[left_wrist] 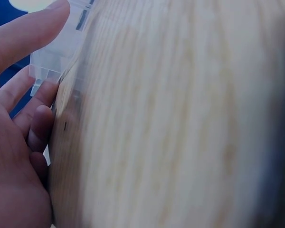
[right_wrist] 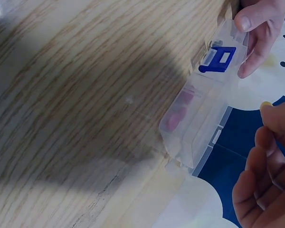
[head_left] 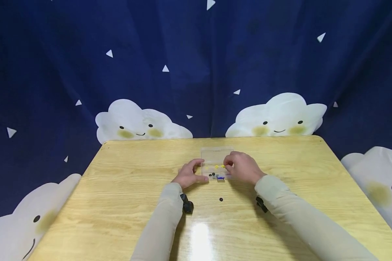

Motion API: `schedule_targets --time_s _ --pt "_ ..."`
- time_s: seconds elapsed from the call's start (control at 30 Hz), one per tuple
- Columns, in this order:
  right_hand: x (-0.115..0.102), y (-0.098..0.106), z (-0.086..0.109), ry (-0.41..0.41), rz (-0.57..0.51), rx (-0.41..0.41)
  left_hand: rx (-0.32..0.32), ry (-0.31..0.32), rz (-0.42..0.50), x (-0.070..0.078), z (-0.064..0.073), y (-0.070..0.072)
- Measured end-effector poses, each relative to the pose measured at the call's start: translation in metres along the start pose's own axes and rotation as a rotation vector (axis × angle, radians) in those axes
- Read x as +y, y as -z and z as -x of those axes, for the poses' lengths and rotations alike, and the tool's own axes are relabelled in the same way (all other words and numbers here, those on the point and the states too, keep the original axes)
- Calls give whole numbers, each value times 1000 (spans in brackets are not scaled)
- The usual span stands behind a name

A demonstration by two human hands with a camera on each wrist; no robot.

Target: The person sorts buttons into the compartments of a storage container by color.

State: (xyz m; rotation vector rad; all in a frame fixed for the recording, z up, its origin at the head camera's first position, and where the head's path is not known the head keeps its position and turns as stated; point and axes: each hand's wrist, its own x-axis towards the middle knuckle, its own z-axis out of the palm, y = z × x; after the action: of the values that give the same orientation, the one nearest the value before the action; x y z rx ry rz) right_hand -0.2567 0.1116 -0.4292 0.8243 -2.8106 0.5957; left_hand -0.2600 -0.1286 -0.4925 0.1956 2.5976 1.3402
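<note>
A small clear plastic box [right_wrist: 206, 102] with a blue latch [right_wrist: 219, 60] stands on the table with its lid [head_left: 213, 155] raised at the back. My left hand [head_left: 189, 174] holds the box's left end, thumb at the front and fingers farther back. Over the right part of the box, my right hand [head_left: 243, 166] pinches a small yellow piece [right_wrist: 266, 105] between thumb and fingertip. Another yellow piece [head_left: 216, 166] shows inside, along with several small black pieces [head_left: 213, 174] to the left. Pink pieces [right_wrist: 178, 115] show through the box wall in the right wrist view.
A small black round piece [head_left: 221, 199] lies on the wooden table [head_left: 134, 210] in front of the box. Behind the table hangs a dark blue curtain [head_left: 189, 43] with white clouds. Each wrist wears a black camera.
</note>
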Motion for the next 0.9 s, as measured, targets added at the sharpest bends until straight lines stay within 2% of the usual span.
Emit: schedule_targets --time_s 0.37,0.6,0.77,0.9 --pt "0 -1 -2 -32 -2 -24 -7 5 20 -2 1 -1" --pt "-1 -3 -9 13 8 -43 -8 15 6 -5 1 -4" --pt "-4 0 -17 20 26 -9 -10 0 2 -2 1 -2" --pt "-3 -1 -18 32 22 -1 -7 16 5 1 0 -4"
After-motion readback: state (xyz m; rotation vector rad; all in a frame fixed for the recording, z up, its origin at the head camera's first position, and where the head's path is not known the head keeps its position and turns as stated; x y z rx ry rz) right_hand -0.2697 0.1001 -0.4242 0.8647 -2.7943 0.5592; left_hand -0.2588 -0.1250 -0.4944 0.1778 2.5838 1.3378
